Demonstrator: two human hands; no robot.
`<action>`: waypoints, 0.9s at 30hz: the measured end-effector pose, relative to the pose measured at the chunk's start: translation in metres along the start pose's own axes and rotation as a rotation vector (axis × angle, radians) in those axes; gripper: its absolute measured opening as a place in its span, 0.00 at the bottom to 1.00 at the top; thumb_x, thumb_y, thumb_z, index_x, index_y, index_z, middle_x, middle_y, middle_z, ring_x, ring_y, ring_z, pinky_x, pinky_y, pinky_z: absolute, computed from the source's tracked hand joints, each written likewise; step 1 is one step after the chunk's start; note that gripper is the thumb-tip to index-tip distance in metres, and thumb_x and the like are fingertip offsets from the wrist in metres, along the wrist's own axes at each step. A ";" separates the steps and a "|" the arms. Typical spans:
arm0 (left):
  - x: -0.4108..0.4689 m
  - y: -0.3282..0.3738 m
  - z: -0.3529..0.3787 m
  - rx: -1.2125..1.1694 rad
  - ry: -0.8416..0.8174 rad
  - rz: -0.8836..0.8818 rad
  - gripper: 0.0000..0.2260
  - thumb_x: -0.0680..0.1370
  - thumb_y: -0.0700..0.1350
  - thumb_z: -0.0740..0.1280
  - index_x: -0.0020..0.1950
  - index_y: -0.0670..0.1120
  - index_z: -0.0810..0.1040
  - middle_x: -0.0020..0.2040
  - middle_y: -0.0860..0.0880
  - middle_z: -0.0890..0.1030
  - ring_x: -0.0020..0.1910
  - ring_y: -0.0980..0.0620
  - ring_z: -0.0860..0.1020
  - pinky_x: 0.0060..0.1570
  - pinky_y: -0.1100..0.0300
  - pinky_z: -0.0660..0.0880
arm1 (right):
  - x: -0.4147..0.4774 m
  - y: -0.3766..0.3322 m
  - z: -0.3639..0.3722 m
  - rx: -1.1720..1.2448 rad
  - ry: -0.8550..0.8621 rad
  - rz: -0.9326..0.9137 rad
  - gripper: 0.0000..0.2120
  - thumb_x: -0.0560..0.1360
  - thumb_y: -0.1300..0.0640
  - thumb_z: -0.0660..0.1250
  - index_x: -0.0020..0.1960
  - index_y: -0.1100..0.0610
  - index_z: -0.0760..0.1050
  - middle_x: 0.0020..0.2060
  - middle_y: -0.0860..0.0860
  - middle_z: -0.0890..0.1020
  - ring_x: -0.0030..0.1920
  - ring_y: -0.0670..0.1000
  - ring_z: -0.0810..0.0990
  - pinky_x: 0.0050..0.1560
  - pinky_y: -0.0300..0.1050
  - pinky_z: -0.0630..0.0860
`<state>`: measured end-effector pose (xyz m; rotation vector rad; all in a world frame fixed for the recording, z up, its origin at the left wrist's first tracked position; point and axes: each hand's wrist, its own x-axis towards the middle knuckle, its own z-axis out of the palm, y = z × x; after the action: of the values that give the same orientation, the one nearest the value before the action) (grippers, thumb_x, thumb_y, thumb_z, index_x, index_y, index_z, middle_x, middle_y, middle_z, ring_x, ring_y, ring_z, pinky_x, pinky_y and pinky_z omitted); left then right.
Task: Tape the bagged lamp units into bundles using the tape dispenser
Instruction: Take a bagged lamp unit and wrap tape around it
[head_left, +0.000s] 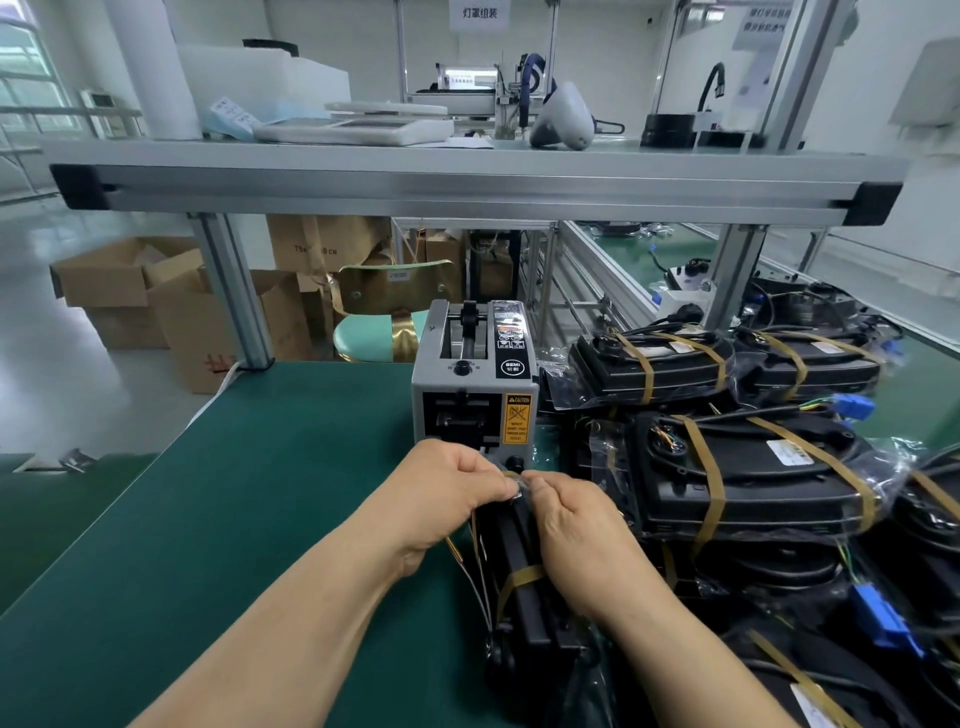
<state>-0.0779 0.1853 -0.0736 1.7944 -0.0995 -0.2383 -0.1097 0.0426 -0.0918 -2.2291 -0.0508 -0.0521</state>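
Hands, left hand (451, 493) and right hand (574, 525), pinch bagged lamp unit (524, 597) beside tape dispenser (474, 384).

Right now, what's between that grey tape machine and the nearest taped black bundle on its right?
In the head view, only crinkled clear bag plastic fills the stretch between the tape dispenser and the taped bundle.

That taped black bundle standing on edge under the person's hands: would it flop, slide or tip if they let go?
The bundle looks rigid: hard black casings strapped by a tan tape band. It stands on a narrow edge, so it would probably tip without the left hand and right hand. Its clear bag looks slick, so it may slide on the green mat.
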 end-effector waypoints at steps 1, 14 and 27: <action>0.000 -0.001 0.000 0.003 0.009 0.001 0.11 0.74 0.37 0.72 0.32 0.45 0.79 0.21 0.59 0.74 0.18 0.65 0.69 0.21 0.76 0.63 | 0.000 0.000 0.000 -0.007 0.001 -0.009 0.17 0.85 0.59 0.52 0.58 0.65 0.78 0.51 0.59 0.83 0.54 0.58 0.80 0.56 0.51 0.75; 0.004 -0.016 0.005 0.121 0.207 0.013 0.09 0.69 0.48 0.77 0.38 0.49 0.78 0.31 0.56 0.77 0.32 0.59 0.74 0.34 0.65 0.69 | -0.001 -0.001 0.001 -0.044 -0.004 -0.050 0.18 0.85 0.58 0.51 0.60 0.65 0.77 0.51 0.61 0.82 0.53 0.60 0.80 0.55 0.51 0.76; 0.000 -0.021 0.001 0.005 0.074 -0.079 0.15 0.70 0.47 0.78 0.50 0.48 0.75 0.36 0.52 0.72 0.24 0.64 0.69 0.24 0.72 0.64 | -0.003 -0.005 -0.002 0.055 -0.033 0.024 0.19 0.85 0.53 0.52 0.53 0.63 0.79 0.46 0.59 0.83 0.49 0.58 0.80 0.52 0.52 0.77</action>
<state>-0.0790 0.1894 -0.0939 1.8121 0.0237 -0.2279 -0.1134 0.0439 -0.0871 -2.1758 -0.0429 -0.0003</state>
